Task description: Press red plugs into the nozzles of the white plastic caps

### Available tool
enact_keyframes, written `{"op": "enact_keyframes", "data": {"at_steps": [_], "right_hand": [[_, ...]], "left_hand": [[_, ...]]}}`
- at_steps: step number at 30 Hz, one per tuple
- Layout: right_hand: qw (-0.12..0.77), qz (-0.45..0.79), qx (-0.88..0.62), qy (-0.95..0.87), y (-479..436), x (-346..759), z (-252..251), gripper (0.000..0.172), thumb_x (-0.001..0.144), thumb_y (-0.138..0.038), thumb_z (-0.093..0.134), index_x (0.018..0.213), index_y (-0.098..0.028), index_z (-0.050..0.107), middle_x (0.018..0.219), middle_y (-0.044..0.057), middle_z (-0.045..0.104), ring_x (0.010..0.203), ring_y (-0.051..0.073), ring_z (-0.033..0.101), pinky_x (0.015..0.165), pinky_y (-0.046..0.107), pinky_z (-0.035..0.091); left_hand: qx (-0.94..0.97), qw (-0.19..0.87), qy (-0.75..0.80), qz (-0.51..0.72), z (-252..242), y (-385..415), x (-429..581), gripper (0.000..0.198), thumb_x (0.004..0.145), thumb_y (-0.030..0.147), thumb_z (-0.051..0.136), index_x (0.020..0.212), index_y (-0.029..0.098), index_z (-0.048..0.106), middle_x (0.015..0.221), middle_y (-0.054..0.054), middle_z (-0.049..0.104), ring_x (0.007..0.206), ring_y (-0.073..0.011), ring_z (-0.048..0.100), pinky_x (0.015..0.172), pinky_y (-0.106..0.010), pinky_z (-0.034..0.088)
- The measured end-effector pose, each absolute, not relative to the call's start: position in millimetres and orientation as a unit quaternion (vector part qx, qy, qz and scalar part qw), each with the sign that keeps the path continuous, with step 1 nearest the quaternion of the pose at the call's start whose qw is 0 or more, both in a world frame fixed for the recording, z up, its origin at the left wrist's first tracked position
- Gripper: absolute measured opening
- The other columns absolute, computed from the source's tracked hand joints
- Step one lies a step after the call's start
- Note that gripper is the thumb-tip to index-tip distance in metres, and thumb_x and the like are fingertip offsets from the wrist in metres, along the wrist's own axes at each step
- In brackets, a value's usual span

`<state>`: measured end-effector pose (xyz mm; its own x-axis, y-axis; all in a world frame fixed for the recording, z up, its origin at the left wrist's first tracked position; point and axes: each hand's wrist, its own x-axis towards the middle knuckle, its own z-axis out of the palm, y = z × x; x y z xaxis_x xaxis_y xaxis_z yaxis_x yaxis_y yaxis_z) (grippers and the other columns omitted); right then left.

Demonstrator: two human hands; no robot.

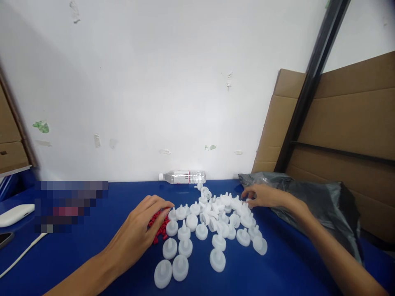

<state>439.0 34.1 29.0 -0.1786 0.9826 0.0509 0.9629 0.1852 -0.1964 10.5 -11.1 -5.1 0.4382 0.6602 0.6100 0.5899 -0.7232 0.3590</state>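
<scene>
Many white translucent nozzle caps [201,231] lie in a loose heap on a blue table, some with their spouts pointing up. My left hand [148,218] is at the heap's left edge, with thumb and forefinger slightly apart beside the nearest white caps. Beneath and beside its fingers is a small pile of red caps [161,230], partly covered by the hand. At the heap's far right edge, my right hand [261,195] rests with fingers bent and apart, close against the white caps there. I see nothing clearly held in either hand.
A clear plastic bottle [182,176] lies on its side by the wall. A dark grey plastic bag [321,201] spreads along the right, under my right forearm. At left are a white device [17,214], a cable [23,255] and a blurred patch. Cardboard [348,119] stands behind the bag.
</scene>
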Motion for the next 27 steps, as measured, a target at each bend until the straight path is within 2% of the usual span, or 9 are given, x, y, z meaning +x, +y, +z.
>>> {"op": "enact_keyframes", "data": {"at_steps": [4,6,9,13,16,18,21,24,27], "right_hand": [[0.089,0.093,-0.618,-0.775,36.9,442.4,23.8,0.013,0.074,-0.028,0.074,0.086,-0.024,0.079,0.067,-0.002,0.075,0.064,0.020,0.073,0.059,0.027,0.051],[0.117,0.069,-0.620,-0.773,36.3,439.7,26.6,0.011,0.075,-0.027,0.073,0.084,-0.023,0.078,0.066,0.000,0.075,0.063,0.022,0.072,0.061,0.029,0.052],[0.202,-0.002,-0.619,-0.759,31.8,426.5,35.0,0.020,0.085,-0.030,0.065,0.100,-0.020,0.075,0.083,0.006,0.078,0.075,0.026,0.073,0.070,0.036,0.055],[0.329,-0.084,-0.561,-0.755,12.1,388.8,44.6,0.032,0.102,-0.037,0.050,0.128,-0.022,0.061,0.123,0.011,0.071,0.100,0.025,0.071,0.092,0.040,0.055],[0.445,-0.175,-0.399,-0.782,-11.6,353.0,44.1,0.029,0.097,-0.032,0.064,0.124,-0.023,0.062,0.119,0.010,0.071,0.096,0.024,0.071,0.090,0.041,0.059],[0.458,-0.194,-0.298,-0.815,-26.5,330.9,39.4,0.035,0.095,-0.023,0.068,0.129,-0.024,0.060,0.116,0.009,0.073,0.103,0.024,0.072,0.091,0.040,0.060],[0.406,-0.160,-0.211,-0.875,-41.7,305.1,28.8,0.039,0.096,-0.015,0.066,0.134,-0.020,0.058,0.119,0.011,0.074,0.112,0.022,0.070,0.096,0.038,0.060],[0.384,-0.133,-0.184,-0.895,-48.3,290.1,19.6,0.034,0.098,-0.015,0.064,0.132,-0.016,0.060,0.122,0.013,0.074,0.112,0.022,0.071,0.096,0.037,0.061],[0.390,-0.118,-0.185,-0.894,-51.0,284.0,15.7,0.033,0.099,-0.018,0.063,0.131,-0.018,0.062,0.122,0.013,0.075,0.109,0.022,0.073,0.094,0.038,0.062]], "left_hand": [[0.844,0.040,0.376,0.381,-4.9,-10.4,9.0,0.023,0.106,0.035,0.047,0.109,0.027,0.068,0.107,-0.002,0.072,0.099,-0.0193,0.066,0.087,-0.031,0.054],[0.842,0.031,0.377,0.385,-4.3,-10.4,8.8,0.022,0.105,0.036,0.049,0.106,0.027,0.069,0.105,-0.001,0.074,0.097,-0.0196,0.068,0.088,-0.033,0.054],[0.831,0.026,0.395,0.392,-2.6,-12.1,9.0,0.020,0.103,0.038,0.052,0.104,0.028,0.069,0.101,0.001,0.075,0.092,-0.0196,0.070,0.086,-0.034,0.054],[0.813,0.054,0.410,0.411,0.7,-16.5,10.1,0.020,0.101,0.039,0.054,0.100,0.026,0.069,0.092,0.001,0.075,0.083,-0.0182,0.070,0.075,-0.029,0.056],[0.799,0.078,0.412,0.432,3.9,-19.6,12.0,0.019,0.099,0.040,0.057,0.098,0.026,0.071,0.092,0.002,0.076,0.084,-0.0182,0.072,0.075,-0.029,0.056],[0.791,0.098,0.416,0.439,6.2,-22.1,13.7,0.019,0.098,0.040,0.059,0.098,0.027,0.072,0.092,0.003,0.077,0.085,-0.0185,0.073,0.075,-0.029,0.057],[0.785,0.134,0.415,0.440,8.0,-27.3,16.5,0.019,0.098,0.042,0.061,0.096,0.028,0.073,0.091,0.003,0.078,0.083,-0.0180,0.073,0.072,-0.028,0.057],[0.793,0.146,0.390,0.445,6.4,-32.9,19.3,0.016,0.097,0.041,0.064,0.097,0.028,0.074,0.088,0.004,0.078,0.079,-0.0166,0.073,0.070,-0.027,0.058],[0.812,0.123,0.338,0.460,2.4,-36.8,22.6,0.016,0.097,0.035,0.066,0.110,0.030,0.074,0.090,0.003,0.079,0.076,-0.0158,0.072,0.067,-0.026,0.058]]}}
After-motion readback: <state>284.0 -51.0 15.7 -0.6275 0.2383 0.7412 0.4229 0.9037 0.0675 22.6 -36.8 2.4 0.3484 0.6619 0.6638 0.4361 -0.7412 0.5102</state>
